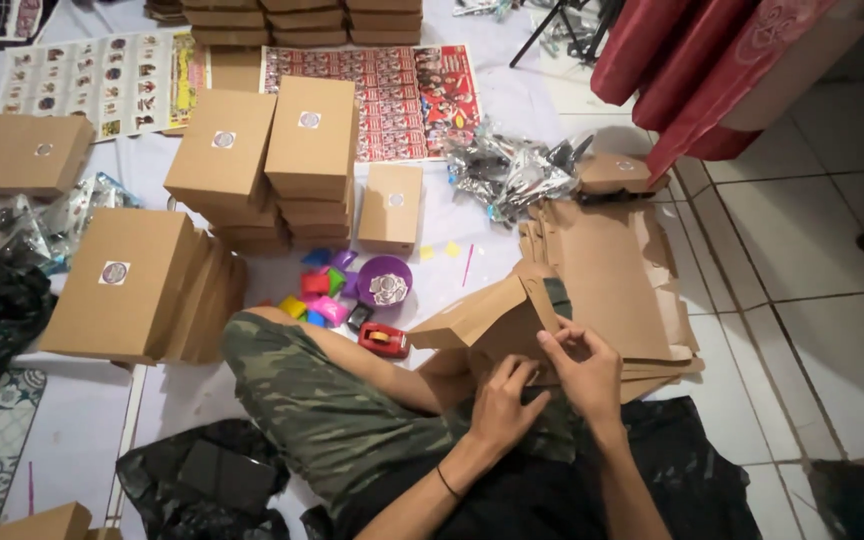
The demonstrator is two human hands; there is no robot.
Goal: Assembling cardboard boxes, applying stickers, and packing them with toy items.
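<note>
Both forearms enter from the bottom edge over the person's camouflage shorts (322, 400). Left hand (504, 405), with a dark band at the wrist, grips the lower edge of a half-folded brown cardboard box (487, 320), fingers curled against the panel. Right hand (584, 368) pinches a flap at the box's right corner between thumb and fingertips. That box sits tilted on the person's lap, just below frame centre, one flap raised toward 10 o'clock. At 3 o'clock from the box, touching it, lies a stack of flat unfolded box blanks (617, 275) on the floor. At 9 o'clock from the box, a red tape dispenser (384, 340) rests beside the knee; a purple bowl (385, 281) holding round stickers stands at 10 o'clock, with small coloured blocks (320, 295) just to its left. Stacks of finished boxes (267, 160), each bearing a round sticker, occupy the 11 o'clock area. A pile of clear crinkled wrappers (512, 175) lies at 12 o'clock. Printed sheets (372, 95) lie flat behind the stacks.
</note>
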